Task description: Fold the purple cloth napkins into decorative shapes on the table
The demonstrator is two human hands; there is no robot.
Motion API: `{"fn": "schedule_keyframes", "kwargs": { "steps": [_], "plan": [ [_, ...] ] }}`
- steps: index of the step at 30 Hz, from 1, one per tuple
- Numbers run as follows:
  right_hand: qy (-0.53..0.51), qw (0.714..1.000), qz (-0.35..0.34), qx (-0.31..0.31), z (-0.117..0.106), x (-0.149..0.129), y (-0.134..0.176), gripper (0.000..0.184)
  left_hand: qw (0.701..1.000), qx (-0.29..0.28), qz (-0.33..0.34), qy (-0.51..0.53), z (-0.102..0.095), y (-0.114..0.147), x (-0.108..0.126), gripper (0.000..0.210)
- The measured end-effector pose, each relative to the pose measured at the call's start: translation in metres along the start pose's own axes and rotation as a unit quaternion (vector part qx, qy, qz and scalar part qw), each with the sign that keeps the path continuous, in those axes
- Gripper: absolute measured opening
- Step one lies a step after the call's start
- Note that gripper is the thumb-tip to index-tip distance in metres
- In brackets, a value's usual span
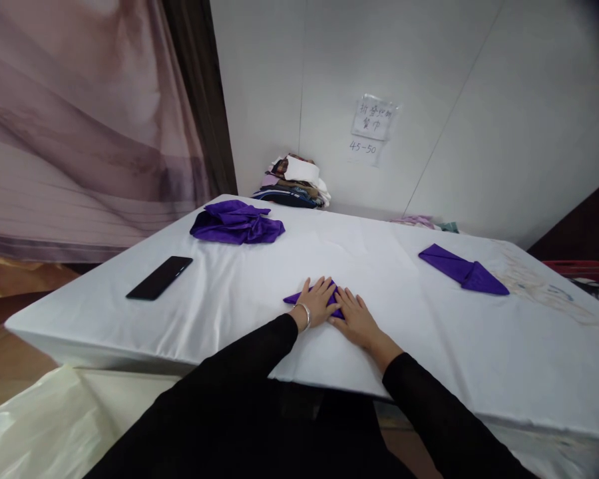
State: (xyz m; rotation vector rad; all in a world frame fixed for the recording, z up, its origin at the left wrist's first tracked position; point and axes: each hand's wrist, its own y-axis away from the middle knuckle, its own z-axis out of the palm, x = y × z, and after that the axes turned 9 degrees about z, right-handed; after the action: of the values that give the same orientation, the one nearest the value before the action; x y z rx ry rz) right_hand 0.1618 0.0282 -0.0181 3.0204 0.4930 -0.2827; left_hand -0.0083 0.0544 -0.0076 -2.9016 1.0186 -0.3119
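A small folded purple cloth napkin (293, 299) lies flat near the front of the white-covered table (389, 266), its pointed end sticking out to the left. On top of it rests my left hand (317, 301), fingers stretched out, a silver bracelet at the wrist. My right hand (354, 317) lies flat at the napkin's right side, fingers extended and touching the cloth. Much of the napkin is covered by both hands. Further right is another purple napkin (462, 269), folded into a long shape with a pointed end. A loose heap of purple cloth (237, 223) sits at the back left.
A black phone (160, 277) lies at the left of the table. Behind the table's back edge is a pile of folded clothes (294, 179). Paper signs (374, 118) hang on the white wall. A large curtain (80, 120) hangs at the left.
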Motion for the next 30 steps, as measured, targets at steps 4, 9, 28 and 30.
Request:
{"fn": "schedule_keyframes", "kwargs": {
  "steps": [4,9,28,30],
  "plan": [
    [-0.003,1.0,-0.002,0.006,0.002,0.001,0.0,0.073,0.999,-0.017,-0.035,0.007,0.008,0.004,-0.006,0.072],
    [-0.005,1.0,-0.007,0.01,0.002,0.001,0.002,0.075,0.996,-0.03,-0.086,0.012,-0.001,0.023,-0.024,0.072],
    [-0.009,1.0,-0.002,-0.002,-0.001,-0.001,0.001,0.075,1.0,-0.001,-0.012,0.01,-0.002,0.006,-0.009,0.059],
    [-0.008,1.0,-0.002,-0.001,-0.001,0.0,0.001,0.074,1.0,-0.021,-0.01,0.014,0.003,0.004,-0.009,0.059]
  ]
}}
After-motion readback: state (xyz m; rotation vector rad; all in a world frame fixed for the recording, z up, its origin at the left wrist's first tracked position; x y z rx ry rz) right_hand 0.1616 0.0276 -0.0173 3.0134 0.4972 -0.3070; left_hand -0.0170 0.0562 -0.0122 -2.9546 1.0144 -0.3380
